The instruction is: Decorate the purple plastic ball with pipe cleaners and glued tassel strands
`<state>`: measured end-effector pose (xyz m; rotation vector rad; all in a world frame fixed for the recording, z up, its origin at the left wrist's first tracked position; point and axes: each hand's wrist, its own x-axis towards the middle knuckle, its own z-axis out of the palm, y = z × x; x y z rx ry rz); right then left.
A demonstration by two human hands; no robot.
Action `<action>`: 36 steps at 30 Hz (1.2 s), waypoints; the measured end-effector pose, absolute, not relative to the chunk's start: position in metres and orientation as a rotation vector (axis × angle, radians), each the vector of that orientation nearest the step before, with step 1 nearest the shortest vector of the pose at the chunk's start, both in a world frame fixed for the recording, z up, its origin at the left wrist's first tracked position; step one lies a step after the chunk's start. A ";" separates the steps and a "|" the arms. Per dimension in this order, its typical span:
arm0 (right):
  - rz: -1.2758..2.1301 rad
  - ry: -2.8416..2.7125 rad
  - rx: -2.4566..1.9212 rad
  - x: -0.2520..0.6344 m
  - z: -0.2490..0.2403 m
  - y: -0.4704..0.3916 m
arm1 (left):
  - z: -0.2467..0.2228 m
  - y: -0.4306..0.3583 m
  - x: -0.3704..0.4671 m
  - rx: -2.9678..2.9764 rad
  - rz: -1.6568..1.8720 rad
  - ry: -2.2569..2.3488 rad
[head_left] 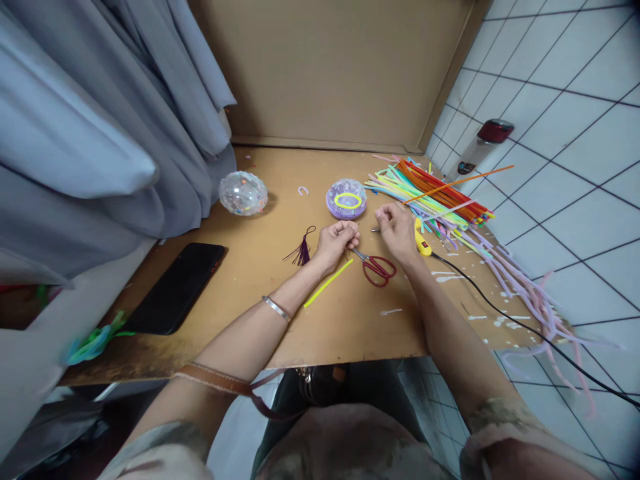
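My left hand [339, 244] is closed in a pinch above the table, its fingertips hiding whatever they hold. To its right, my right hand [397, 230] is also closed, thumb and fingers pressed together. A yellow glue gun [423, 239] with a black cord lies under and beside my right hand, its metal tip showing left of the palm. Red-handled scissors [379, 270] lie between my forearms, points toward the left hand. A yellow pipe cleaner piece [327, 283] runs along my left wrist. Just beyond the hands sits a purple round piece [340, 211] with a yellow ring [348, 201] on it.
A dark purple tassel [303, 251] and a clear ball [243, 193] lie to the left, with a black phone [177, 288] nearer the edge. Colourful pipe cleaners [440, 190] are heaped at right, beside a red-lidded bottle [485, 147]. Grey curtains [110, 120] hang left.
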<state>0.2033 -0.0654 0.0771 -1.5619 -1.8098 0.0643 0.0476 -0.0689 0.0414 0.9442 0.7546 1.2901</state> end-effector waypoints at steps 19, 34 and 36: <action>-0.104 -1.493 -2.398 0.240 0.056 -0.081 | 0.039 -0.066 0.046 0.937 1.339 0.752; -0.058 -1.410 -1.765 0.226 0.060 -0.076 | 0.042 -0.072 0.052 0.651 1.309 0.666; -0.076 -1.402 -1.746 0.226 0.059 -0.075 | 0.044 -0.073 0.052 0.629 1.291 0.665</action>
